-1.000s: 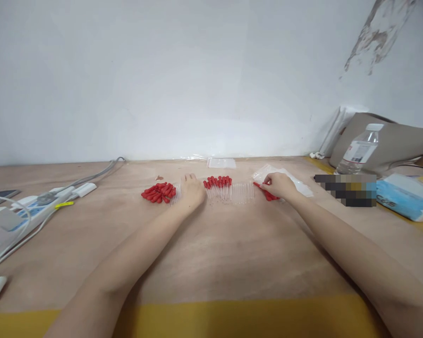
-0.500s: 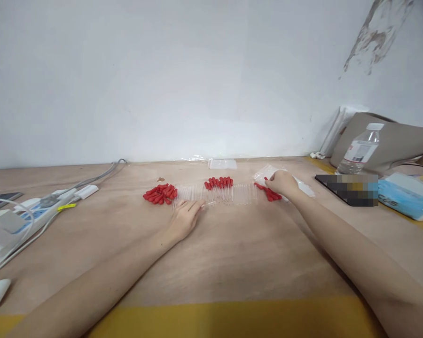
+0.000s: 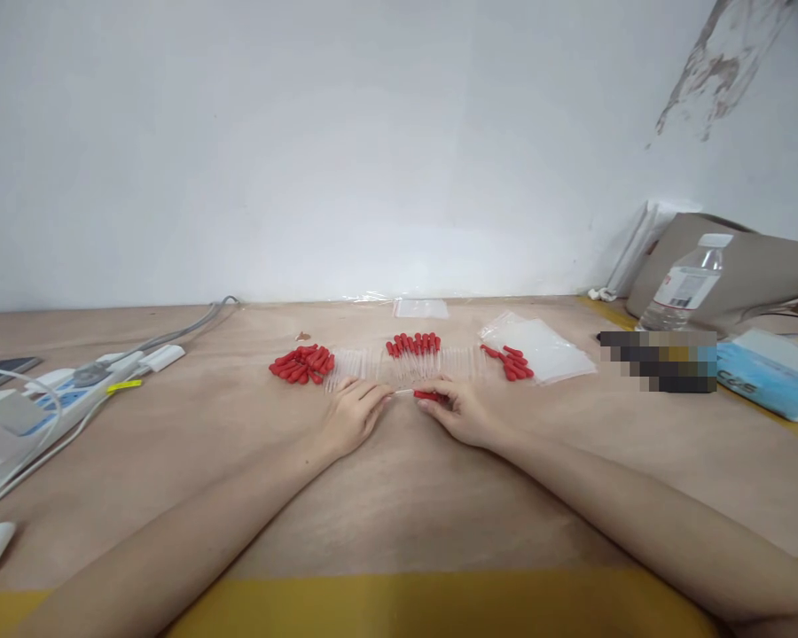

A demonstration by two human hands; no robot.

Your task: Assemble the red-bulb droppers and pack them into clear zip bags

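Your left hand [image 3: 357, 413] holds a thin clear tube [image 3: 403, 392], mostly hidden. Your right hand [image 3: 460, 410] pinches a red bulb [image 3: 426, 395], partly covered, at the tube's right end; whether they join, I cannot tell. Both are on the near side of the red-topped droppers [image 3: 416, 343].

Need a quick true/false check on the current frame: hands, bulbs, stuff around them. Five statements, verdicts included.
1. The left hand holds a thin clear tube. True.
2. The right hand holds nothing. False: it holds a red bulb.
3. The bottle has a white cap. True.
4. The larger pile of red bulbs is on the picture's right. False: the larger pile is on the left.
5. The power strip lies on the left side of the table. True.
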